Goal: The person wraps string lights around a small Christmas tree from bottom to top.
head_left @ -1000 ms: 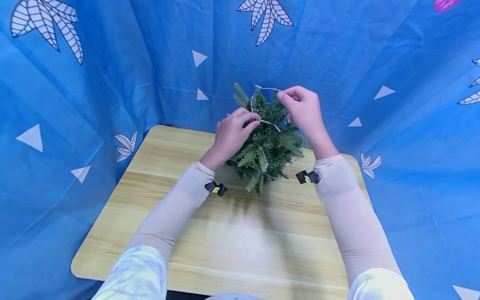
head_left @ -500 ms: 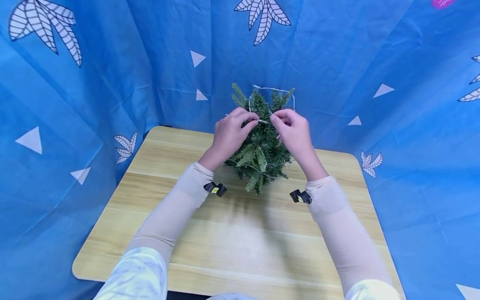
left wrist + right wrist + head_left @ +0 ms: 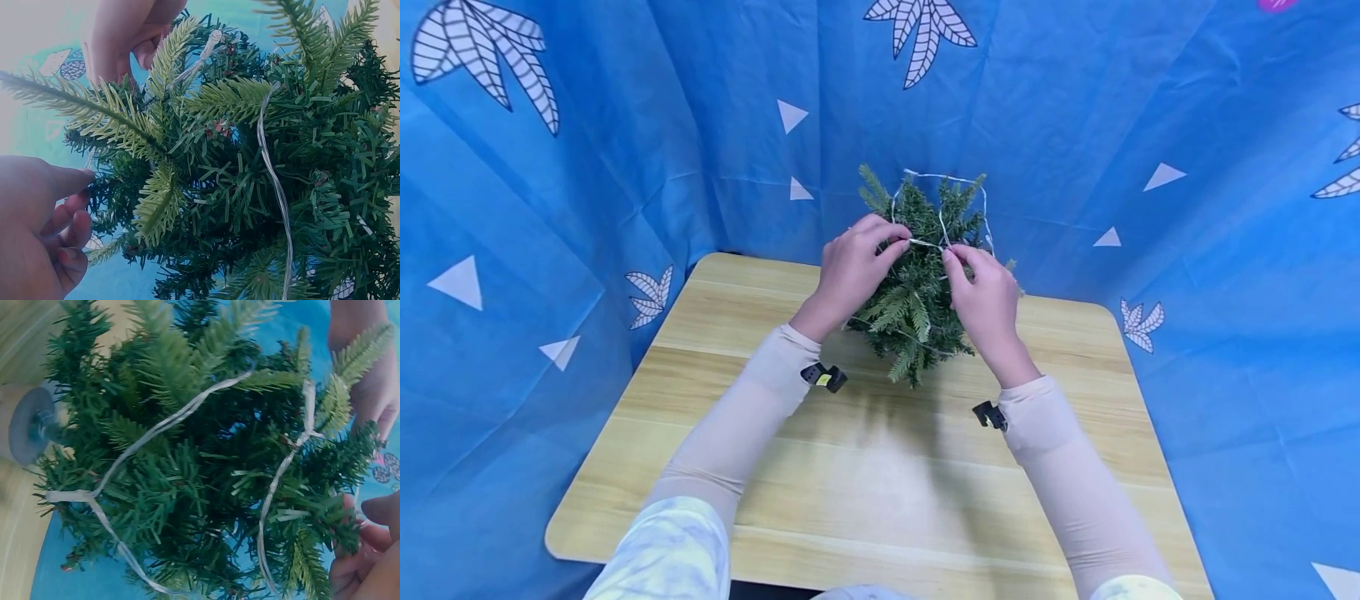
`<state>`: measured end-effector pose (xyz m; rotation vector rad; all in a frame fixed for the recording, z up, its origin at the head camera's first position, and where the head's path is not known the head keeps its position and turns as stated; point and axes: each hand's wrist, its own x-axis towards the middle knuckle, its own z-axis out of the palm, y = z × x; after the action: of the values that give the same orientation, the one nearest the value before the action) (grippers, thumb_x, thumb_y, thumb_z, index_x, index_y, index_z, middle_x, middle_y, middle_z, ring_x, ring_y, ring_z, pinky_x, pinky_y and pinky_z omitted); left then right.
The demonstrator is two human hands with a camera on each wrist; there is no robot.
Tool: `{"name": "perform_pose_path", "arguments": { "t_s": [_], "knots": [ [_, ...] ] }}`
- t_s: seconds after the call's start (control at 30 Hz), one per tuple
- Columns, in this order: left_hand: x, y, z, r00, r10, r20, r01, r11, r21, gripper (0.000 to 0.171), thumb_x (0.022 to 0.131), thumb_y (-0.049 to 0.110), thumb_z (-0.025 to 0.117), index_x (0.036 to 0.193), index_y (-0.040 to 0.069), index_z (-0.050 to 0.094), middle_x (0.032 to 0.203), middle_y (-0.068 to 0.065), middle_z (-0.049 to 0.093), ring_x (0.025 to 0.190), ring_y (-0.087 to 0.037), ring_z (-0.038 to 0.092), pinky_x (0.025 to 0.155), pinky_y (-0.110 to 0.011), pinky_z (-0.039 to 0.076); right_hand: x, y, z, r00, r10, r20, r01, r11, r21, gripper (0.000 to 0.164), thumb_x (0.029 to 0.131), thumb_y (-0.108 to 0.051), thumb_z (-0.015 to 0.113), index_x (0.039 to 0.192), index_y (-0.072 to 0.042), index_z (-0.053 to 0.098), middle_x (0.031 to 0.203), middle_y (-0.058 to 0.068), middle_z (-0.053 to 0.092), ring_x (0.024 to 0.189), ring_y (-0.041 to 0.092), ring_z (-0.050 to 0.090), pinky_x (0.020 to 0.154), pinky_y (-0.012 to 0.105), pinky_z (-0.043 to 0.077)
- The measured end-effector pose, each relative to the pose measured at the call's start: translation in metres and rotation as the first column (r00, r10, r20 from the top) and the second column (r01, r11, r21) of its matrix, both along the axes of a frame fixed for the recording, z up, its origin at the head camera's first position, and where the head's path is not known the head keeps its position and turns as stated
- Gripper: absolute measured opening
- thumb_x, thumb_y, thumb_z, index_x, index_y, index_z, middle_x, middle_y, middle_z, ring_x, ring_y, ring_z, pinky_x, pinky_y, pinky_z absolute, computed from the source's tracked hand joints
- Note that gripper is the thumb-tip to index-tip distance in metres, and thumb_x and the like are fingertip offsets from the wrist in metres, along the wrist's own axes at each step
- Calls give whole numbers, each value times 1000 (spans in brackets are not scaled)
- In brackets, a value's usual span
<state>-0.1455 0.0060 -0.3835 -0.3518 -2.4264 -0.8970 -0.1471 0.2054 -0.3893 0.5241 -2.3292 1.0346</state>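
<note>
A small artificial Christmas tree [image 3: 917, 287] stands at the back of the table, wound with a string of clear fairy lights [image 3: 987, 218]. At its upper left, my left hand [image 3: 853, 265] pinches the clear wire between thumb and forefinger. Across from it, my right hand [image 3: 988, 302] pinches the same strand, and a short stretch runs taut between the two. In the right wrist view the light string [image 3: 153, 432] crosses the green branches [image 3: 206, 462], small bulbs sticking out from it. Part of the wire behind the tree is hidden.
The wooden table [image 3: 700, 425] has rounded corners. A blue curtain [image 3: 737, 125] with leaf and triangle prints hangs close round its back and sides. In the right wrist view, a round base [image 3: 30, 425] shows at the tree's foot.
My right hand has come from the tree's upper right down and inward, towards the left hand. The wire it pinched at the top right now hangs free there. My left hand has barely moved.
</note>
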Motion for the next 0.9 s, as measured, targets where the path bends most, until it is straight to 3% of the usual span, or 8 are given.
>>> {"name": "perform_pose_path", "arguments": {
  "t_s": [0.13, 0.27, 0.63, 0.9],
  "knots": [
    [-1, 0, 1, 1000, 4, 8, -4, 1000, -4, 20, 99, 34, 65, 116, 26, 74, 113, 8, 68, 82, -9, 60, 69, -31, 44, 1, 1, -5, 993, -37, -108, 43, 998, 50, 26, 101, -25, 63, 109, -5, 77, 103, 11, 74, 78, 29, 67, 66, 44, 50],
    [-3, 1, 1, 1000, 8, 11, -8, 1000, 3, 20, 99, 33, 66, 116, 25, 74, 113, 8, 69, 84, -9, 61, 69, -31, 44, 0, 2, -8, 990, -40, -133, 51, 995, 82, 22, 99, -21, 65, 105, -3, 77, 99, 12, 72, 74, 30, 65, 62, 42, 49],
    [-3, 2, 1, 1000, 6, 5, -6, 1000, 3, 21, 99, 34, 65, 117, 26, 74, 113, 8, 68, 82, -8, 59, 70, -30, 44, 1, 6, -12, 997, -76, -31, 81, 968, 239, 21, 98, -28, 68, 104, -12, 80, 101, 5, 76, 80, 26, 71, 60, 43, 47],
    [-1, 3, 1, 1000, 15, 0, -15, 1000, -8, 21, 99, 34, 65, 117, 26, 74, 112, 8, 68, 82, -8, 60, 69, -31, 44, 2, 4, -15, 997, -72, -29, 78, 951, 299, 19, 98, -25, 67, 105, -13, 79, 100, 3, 75, 81, 25, 71, 58, 46, 47]
  ]
}}
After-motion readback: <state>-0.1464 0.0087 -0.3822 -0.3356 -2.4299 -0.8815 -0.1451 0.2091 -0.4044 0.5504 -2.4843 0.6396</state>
